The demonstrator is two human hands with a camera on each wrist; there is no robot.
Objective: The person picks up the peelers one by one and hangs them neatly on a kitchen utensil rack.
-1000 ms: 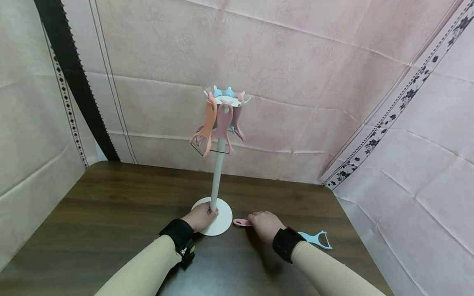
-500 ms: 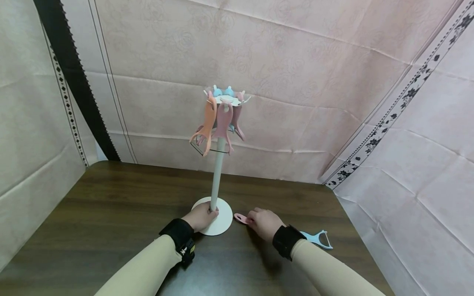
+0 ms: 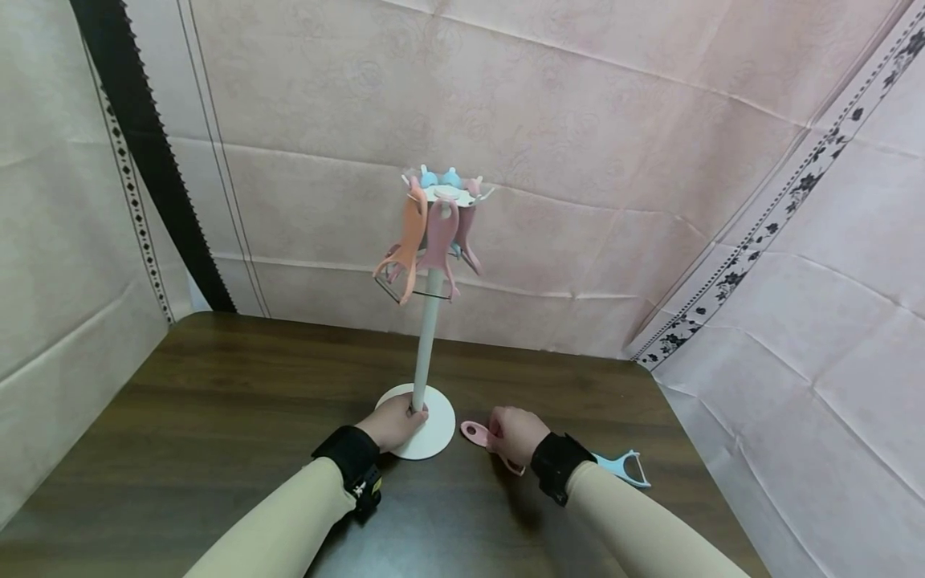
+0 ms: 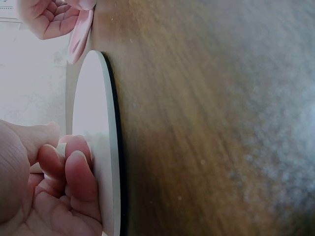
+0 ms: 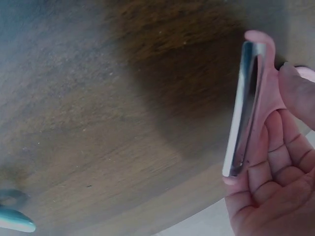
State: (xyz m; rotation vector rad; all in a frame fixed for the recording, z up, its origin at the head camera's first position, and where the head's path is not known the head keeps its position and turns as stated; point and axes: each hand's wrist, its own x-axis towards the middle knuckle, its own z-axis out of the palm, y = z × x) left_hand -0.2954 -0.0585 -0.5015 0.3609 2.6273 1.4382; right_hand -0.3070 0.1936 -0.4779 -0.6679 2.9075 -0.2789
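My left hand grips the foot of a white pole, just above the round base of a stand. From the hooked ring at the top of this stand hang several peelers in orange, pink and blue; an orange peeler and a pink one face me. To the right of the base, my right hand pinches another pink peeler between thumb and fingers. Its metal blade shows in the right wrist view, and its holed handle end points toward the base.
A light blue peeler lies on the brown wooden table, beside my right wrist. Pale patterned cloth hangs behind the table and along both sides.
The pink peeler in my right hand has turned, so its head now shows below the hand. My right fingers have shifted on it. The left hand keeps its hold on the pole.
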